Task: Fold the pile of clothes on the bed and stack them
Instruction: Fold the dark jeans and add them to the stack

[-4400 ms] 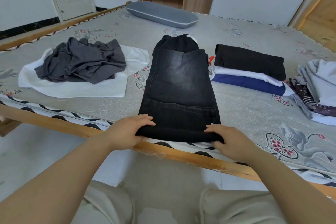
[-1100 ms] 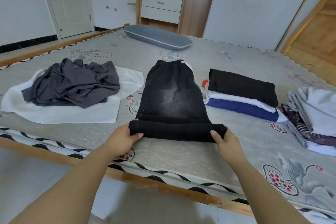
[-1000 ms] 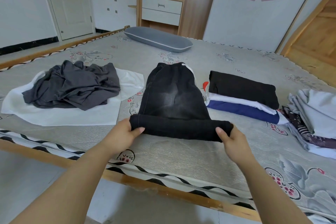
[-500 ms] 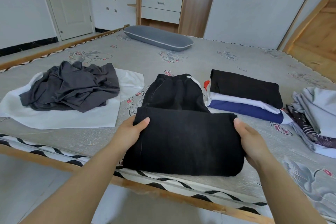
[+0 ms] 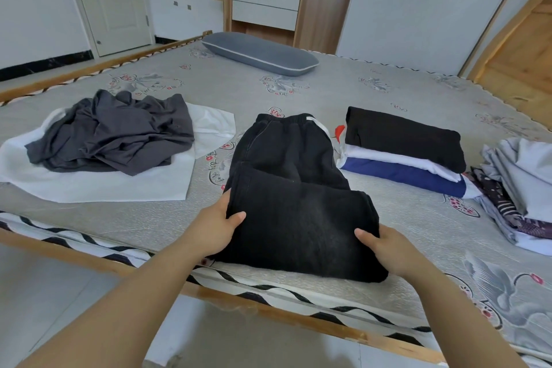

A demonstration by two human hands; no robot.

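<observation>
Now both my hands hold the black trousers (image 5: 298, 218) at the near edge of the bed (image 5: 388, 92). My left hand (image 5: 216, 227) grips the left side of the folded lower part, thumb on top, fingers tucked under the cloth. My right hand (image 5: 388, 245) grips the right side likewise. Waistband end lies flat beyond my hands. Folded stack (image 5: 403, 149), black over white over blue, sits beyond and right of my right hand. Crumpled grey garment (image 5: 113, 134) on a white one (image 5: 89, 185) lies left of my left hand. More grey and patterned clothes (image 5: 519, 188) lie far right
</observation>
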